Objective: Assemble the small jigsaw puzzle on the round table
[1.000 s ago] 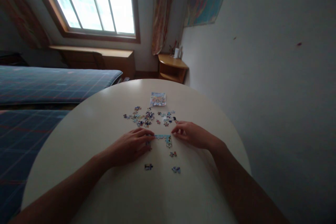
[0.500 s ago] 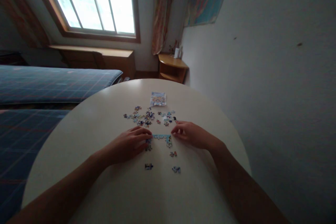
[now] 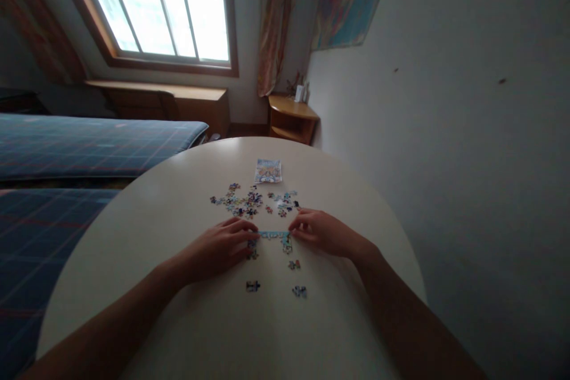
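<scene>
A partly joined jigsaw puzzle (image 3: 274,235) lies on the round table, a light-blue top strip with a short column hanging down at each end. My left hand (image 3: 225,243) rests at its left corner, fingers bent around the left column and partly covering it. At the opposite corner, my right hand (image 3: 317,233) pinches the edge with thumb and forefinger. Below the right column lies a loose puzzle piece (image 3: 294,265). Closer to me are a dark piece (image 3: 253,286) on the left and a joined-looking bit (image 3: 300,291) on the right.
Beyond my hands, loose puzzle pieces (image 3: 243,202) spread in a pile, with a smaller group (image 3: 284,200) to its right. A printed picture sheet (image 3: 268,171) lies behind them. The white table (image 3: 169,320) has a bed (image 3: 98,145) to its left and a wall at right.
My right fingertips have shifted slightly left against the puzzle's corner. My left hand stays in place, and the whole view has tipped up a little.
</scene>
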### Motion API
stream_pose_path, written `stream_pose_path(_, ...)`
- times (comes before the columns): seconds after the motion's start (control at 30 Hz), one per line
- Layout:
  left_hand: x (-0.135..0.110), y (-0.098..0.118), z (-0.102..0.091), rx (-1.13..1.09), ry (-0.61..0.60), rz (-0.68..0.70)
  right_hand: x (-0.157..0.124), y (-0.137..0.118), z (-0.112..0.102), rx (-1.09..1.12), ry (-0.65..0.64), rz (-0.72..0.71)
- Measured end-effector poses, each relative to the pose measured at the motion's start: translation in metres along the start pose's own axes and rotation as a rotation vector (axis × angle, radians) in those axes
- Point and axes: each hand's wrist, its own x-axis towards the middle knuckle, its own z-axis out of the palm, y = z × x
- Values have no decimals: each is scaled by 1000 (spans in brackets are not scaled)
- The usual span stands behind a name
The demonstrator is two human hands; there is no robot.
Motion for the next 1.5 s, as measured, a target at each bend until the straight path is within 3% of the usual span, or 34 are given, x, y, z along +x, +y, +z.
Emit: stream_pose_path(1.5, 0, 1, 0, 4, -18, -8, 7, 2, 10, 33, 63, -78)
